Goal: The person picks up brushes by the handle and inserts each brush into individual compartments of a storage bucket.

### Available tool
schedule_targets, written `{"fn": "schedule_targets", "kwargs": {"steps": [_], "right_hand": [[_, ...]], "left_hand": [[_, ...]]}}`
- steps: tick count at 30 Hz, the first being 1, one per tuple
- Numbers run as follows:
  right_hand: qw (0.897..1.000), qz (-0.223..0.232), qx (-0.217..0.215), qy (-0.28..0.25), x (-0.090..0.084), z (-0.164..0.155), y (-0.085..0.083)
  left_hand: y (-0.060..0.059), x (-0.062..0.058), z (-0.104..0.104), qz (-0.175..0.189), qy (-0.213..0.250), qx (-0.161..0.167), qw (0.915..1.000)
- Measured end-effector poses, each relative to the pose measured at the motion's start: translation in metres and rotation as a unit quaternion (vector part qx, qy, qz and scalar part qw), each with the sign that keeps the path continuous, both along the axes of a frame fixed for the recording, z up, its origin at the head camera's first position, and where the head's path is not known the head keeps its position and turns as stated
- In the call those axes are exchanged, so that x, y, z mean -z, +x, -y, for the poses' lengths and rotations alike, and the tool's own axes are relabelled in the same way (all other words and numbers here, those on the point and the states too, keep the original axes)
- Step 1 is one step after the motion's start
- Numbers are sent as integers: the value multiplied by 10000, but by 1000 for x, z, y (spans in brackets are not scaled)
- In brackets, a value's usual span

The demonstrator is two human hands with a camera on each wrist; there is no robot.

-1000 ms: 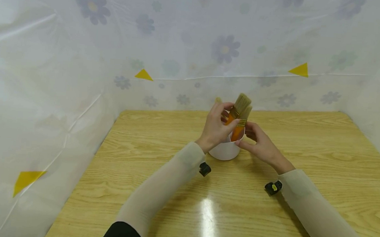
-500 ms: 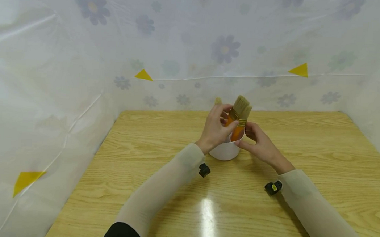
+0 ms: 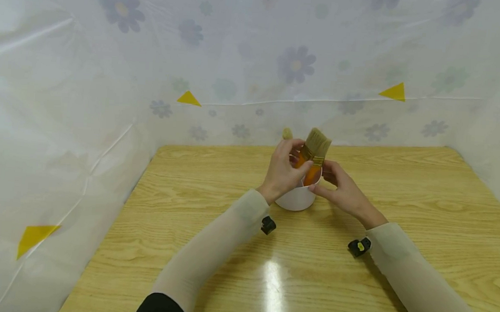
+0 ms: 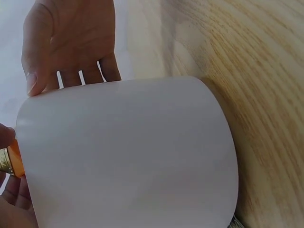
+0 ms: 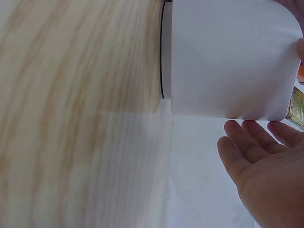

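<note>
- I am seeing two orange-handled paintbrushes (image 3: 314,155) standing in a white cup (image 3: 295,199), handles down inside it and bristles up, leaning slightly toward the bench's far edge; the long axis is running near upright.
- The cup is sitting on the bench (image 3: 402,194), around the middle of its width and toward the far edge.
- My left hand (image 3: 284,170) is coming in from the cup's left, fingers curling round the orange handles just above the rim; it is the nearer hand and is gripping the brushes.
- My right hand (image 3: 342,188) is lying on the cup's right side, fingertips touching near the rim and the brush ferrule. From the head view I cannot tell whether it is pinching anything; in the right wrist view the palm (image 5: 266,161) is looking loose, fingers straight.
- A further pale brush tip (image 3: 287,133) is peeking out just behind the left hand.
</note>
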State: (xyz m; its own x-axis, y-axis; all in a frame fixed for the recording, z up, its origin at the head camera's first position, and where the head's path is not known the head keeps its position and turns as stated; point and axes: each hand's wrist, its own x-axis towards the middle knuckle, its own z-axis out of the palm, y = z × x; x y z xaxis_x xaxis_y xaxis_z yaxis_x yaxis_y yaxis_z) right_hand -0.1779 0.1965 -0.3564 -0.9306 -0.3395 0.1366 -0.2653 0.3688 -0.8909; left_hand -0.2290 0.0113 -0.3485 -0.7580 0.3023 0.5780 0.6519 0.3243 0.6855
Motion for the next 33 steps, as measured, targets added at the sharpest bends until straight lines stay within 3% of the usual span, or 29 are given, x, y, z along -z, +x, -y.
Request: {"fn": "schedule_targets", "kwargs": {"steps": [11, 33], "right_hand": [[10000, 37, 33, 30, -1, 1, 0], [10000, 2, 19, -2, 1, 1, -1]], "left_hand": [[1, 1, 0, 95, 50, -13, 9999], [1, 2, 3, -152, -491, -572, 9970]]}}
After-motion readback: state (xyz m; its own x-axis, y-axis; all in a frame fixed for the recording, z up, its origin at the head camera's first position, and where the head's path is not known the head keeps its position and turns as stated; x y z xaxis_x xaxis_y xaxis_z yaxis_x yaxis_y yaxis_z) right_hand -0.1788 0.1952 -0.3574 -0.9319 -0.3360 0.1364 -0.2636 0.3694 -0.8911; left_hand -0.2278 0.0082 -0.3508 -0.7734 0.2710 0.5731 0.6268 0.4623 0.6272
